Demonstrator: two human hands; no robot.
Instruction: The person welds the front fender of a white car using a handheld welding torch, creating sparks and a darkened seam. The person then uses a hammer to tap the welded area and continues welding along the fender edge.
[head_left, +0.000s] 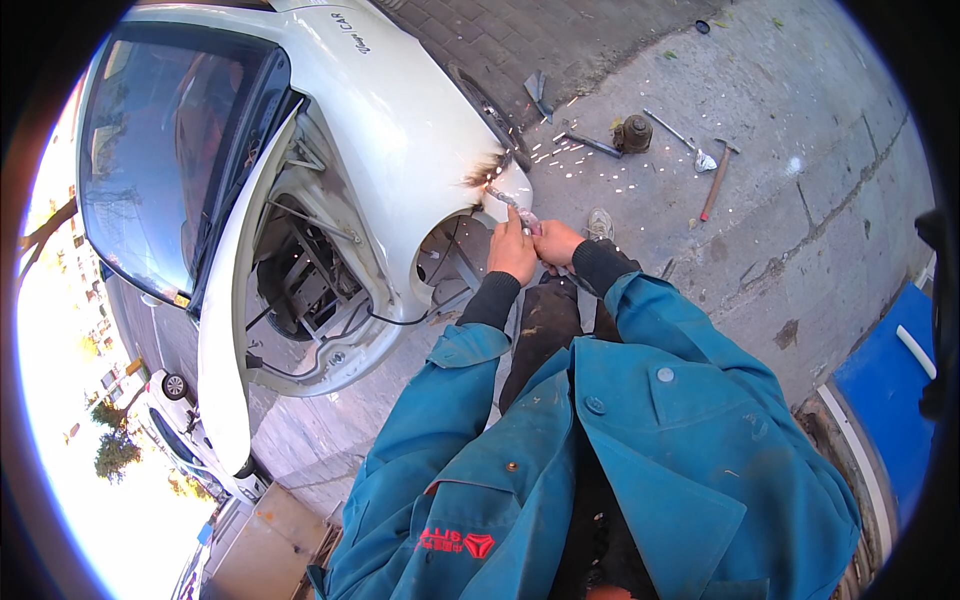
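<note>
My left hand (512, 252) and my right hand (557, 243) are closed close together around a slim greyish tool with a pinkish part (533, 222). Its kind is mostly hidden by my fingers. The tip of the tool meets the corner of a white car body (400, 120), beside a round opening. Bright sparks spray from that spot, mostly up and to the right. A dark scorch mark (487, 170) stains the white paint there. The car's front lies uncovered, with a large open bay (305, 265) showing bars and a cable.
Right of the sparks, a bottle jack (633, 134) stands near a dark bar (592, 144), a metal rod (668, 128) and a hammer (716, 182). A bent metal piece (538, 96) lies farther off. My shoe (600, 224) is near my right hand. A blue panel (885, 375) lies far right.
</note>
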